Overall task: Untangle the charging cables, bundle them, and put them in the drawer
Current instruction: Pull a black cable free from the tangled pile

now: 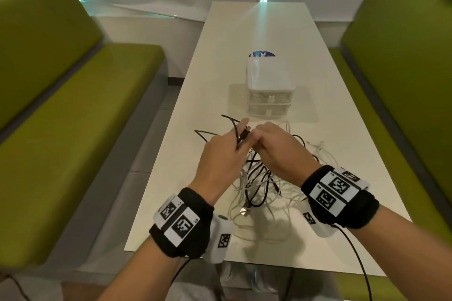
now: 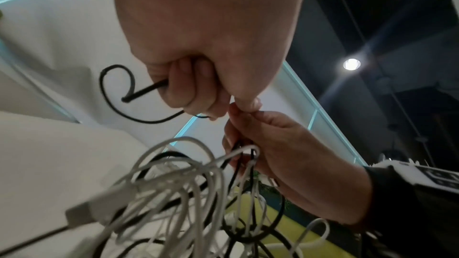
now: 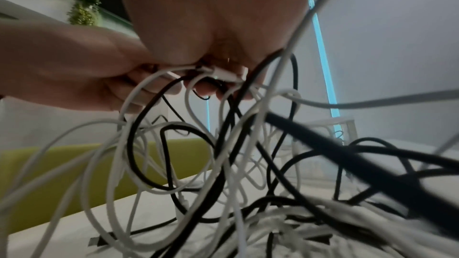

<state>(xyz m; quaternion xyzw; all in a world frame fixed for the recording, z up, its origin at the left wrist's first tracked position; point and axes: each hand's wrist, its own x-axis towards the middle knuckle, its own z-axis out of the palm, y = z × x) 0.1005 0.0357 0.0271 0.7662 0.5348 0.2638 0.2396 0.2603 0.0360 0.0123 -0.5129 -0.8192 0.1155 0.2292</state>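
Observation:
A tangle of black and white charging cables lies on the white table, partly lifted. My left hand grips a black cable near its plug, with loops sticking out to the left; the same black cable shows curling from my curled fingers. My right hand pinches a bunch of black and white strands right beside the left hand. In the right wrist view its fingers hold a white plug and cables. A small white two-drawer box stands just beyond, both drawers closed.
Green benches run along both sides of the narrow table. A round blue-and-white sticker lies behind the drawer box. Loose white cable ends trail to the right of the tangle.

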